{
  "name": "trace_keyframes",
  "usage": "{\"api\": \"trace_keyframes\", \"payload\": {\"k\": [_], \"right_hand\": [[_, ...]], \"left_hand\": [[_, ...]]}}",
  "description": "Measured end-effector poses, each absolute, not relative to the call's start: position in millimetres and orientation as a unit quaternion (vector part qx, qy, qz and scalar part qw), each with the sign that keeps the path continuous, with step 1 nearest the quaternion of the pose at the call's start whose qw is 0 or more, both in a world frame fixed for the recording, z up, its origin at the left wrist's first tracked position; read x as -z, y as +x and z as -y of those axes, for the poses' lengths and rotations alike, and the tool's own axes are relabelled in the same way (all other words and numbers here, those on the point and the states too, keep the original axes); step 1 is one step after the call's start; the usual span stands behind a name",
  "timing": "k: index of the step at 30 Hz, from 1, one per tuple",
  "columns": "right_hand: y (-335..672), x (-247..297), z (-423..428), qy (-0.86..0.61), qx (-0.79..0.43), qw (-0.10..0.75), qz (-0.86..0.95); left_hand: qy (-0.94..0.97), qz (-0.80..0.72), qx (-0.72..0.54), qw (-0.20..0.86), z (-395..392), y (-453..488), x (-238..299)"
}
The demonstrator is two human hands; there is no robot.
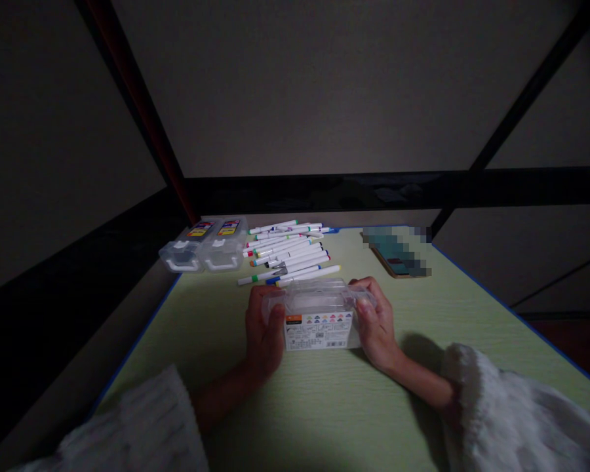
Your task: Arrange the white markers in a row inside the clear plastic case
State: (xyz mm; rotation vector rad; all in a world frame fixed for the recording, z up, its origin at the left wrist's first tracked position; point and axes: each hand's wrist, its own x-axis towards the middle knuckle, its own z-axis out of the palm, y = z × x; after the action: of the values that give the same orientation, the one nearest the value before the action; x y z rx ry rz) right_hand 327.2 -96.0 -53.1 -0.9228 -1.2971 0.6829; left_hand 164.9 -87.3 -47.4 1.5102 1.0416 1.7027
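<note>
And here's the box [318, 316], right between the two hands over the near half of the table [324, 406], label side facing the wearer! The left hand [265, 334] grips its left end, thumb up front; the right hand [376, 321] clasps the right end, thumb pressed near the top corner. Most fingertips vanish behind the plastic, and the small print on the label [319, 333] can't be read. Just beyond, the box covers a bit of the pens [295, 255]. Pixel blocks blur the phone [398, 255], and both sleeves [137, 419] run out of frame.
</note>
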Motion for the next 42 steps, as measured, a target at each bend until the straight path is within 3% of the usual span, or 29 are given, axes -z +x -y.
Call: {"api": "trace_keyframes", "payload": {"k": [42], "right_hand": [[327.1, 57.2, 93.6, -0.393, -0.282, 0.663, 0.572]], "left_hand": [[0.619, -0.393, -0.63, 0.254, 82.4, 162.7, 40.4]]}}
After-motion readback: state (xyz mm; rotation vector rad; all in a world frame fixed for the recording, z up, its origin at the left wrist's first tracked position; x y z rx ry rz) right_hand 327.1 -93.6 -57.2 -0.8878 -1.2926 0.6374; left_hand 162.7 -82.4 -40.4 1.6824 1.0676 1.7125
